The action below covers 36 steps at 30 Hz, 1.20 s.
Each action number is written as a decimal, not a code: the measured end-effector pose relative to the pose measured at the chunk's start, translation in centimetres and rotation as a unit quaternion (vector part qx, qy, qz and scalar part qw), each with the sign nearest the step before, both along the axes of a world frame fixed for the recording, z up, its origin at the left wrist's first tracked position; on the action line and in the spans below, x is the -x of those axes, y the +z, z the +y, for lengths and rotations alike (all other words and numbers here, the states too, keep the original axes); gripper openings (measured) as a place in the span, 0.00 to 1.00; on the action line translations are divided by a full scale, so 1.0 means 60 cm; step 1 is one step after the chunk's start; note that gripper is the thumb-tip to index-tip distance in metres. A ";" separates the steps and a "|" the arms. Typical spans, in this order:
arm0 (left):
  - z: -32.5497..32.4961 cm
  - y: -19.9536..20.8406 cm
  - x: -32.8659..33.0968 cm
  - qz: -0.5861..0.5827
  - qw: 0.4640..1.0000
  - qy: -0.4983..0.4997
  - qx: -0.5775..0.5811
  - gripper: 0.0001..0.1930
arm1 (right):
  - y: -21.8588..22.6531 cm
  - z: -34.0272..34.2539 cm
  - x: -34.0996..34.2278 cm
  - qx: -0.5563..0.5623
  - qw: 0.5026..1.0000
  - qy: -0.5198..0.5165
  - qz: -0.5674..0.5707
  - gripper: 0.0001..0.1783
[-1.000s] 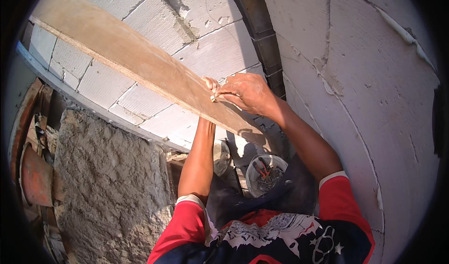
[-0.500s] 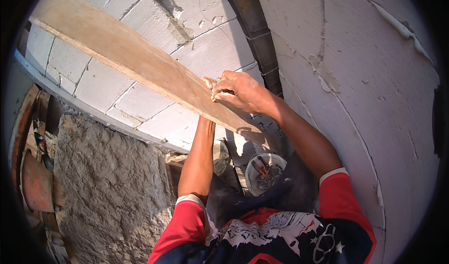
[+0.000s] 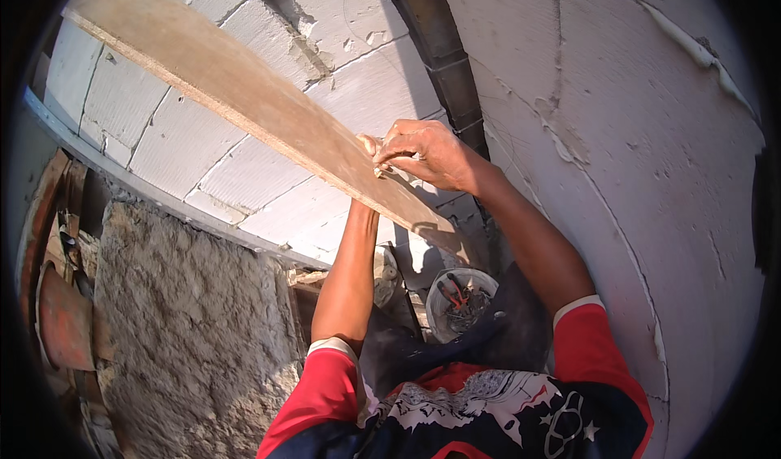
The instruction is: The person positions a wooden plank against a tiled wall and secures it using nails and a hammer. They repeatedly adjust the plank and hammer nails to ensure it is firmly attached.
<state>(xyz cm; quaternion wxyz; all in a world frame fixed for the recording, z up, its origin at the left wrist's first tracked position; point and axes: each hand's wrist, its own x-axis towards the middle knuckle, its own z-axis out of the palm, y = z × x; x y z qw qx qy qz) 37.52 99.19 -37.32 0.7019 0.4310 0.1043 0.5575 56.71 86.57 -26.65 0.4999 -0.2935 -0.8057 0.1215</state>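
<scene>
A long wooden board slants from the upper left down toward my lap. My left hand reaches beneath it and grips it, most of that hand hidden by the wood. Only its fingertips show, over the far edge. Against the board's upper face, close to those fingertips, my right hand is closed in a pinch. Whatever sits between its thumb and fingers is too small to make out.
A white bucket with red-handled pliers and small metal bits stands by my legs. Pale block walls rise ahead and to the right. A dark column with metal ties stands between them. Rough masonry lies at left.
The board's far end has swung slightly to the right. Both hands have shifted a little to the right with it, and the right hand keeps its pinch.
</scene>
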 end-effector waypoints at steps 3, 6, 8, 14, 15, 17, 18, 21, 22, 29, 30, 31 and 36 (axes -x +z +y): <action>0.003 0.002 0.001 -0.015 0.998 -0.059 -0.009 0.09 | -0.004 -0.007 0.005 -0.024 1.000 0.000 -0.020 0.13; 0.016 -0.006 0.008 -0.023 0.996 -0.081 -0.040 0.09 | -0.005 -0.011 0.006 -0.028 0.999 -0.013 -0.022 0.12; 0.018 -0.011 0.005 -0.034 0.996 -0.072 -0.045 0.09 | -0.002 -0.010 0.003 -0.036 0.999 -0.019 -0.035 0.12; 0.043 -0.027 0.023 0.048 0.996 -0.030 -0.064 0.12 | 0.008 -0.011 0.015 -0.017 0.996 -0.056 -0.064 0.11; 0.028 -0.026 0.004 0.089 0.994 0.030 -0.062 0.13 | 0.007 -0.012 0.012 0.009 0.996 -0.061 -0.058 0.10; -0.007 -0.005 -0.024 0.062 0.997 0.029 -0.028 0.12 | 0.010 -0.016 0.005 0.058 0.995 -0.068 -0.044 0.09; -0.028 0.016 -0.032 -0.007 0.999 -0.031 0.003 0.11 | 0.015 -0.018 0.003 0.091 0.994 -0.053 -0.030 0.10; -0.004 0.006 -0.015 -0.048 0.995 -0.090 -0.008 0.10 | 0.026 -0.023 0.002 0.119 0.993 -0.017 -0.018 0.12; 0.009 -0.003 -0.007 -0.034 0.995 -0.091 -0.028 0.10 | 0.025 -0.024 -0.001 0.087 0.995 -0.017 -0.035 0.12; -0.008 -0.001 -0.021 0.045 0.996 -0.015 -0.076 0.12 | 0.008 -0.012 -0.010 0.003 0.999 -0.011 -0.045 0.07; -0.019 0.006 -0.025 0.042 0.997 -0.007 -0.071 0.13 | 0.008 -0.011 -0.010 -0.009 0.999 -0.013 -0.047 0.07; -0.025 0.011 -0.029 0.040 0.997 0.000 -0.065 0.14 | 0.008 -0.010 -0.010 -0.021 0.998 -0.015 -0.049 0.08; -0.018 0.019 -0.023 0.033 0.991 -0.029 -0.123 0.11 | 0.005 -0.014 -0.001 -0.039 0.995 -0.066 -0.068 0.08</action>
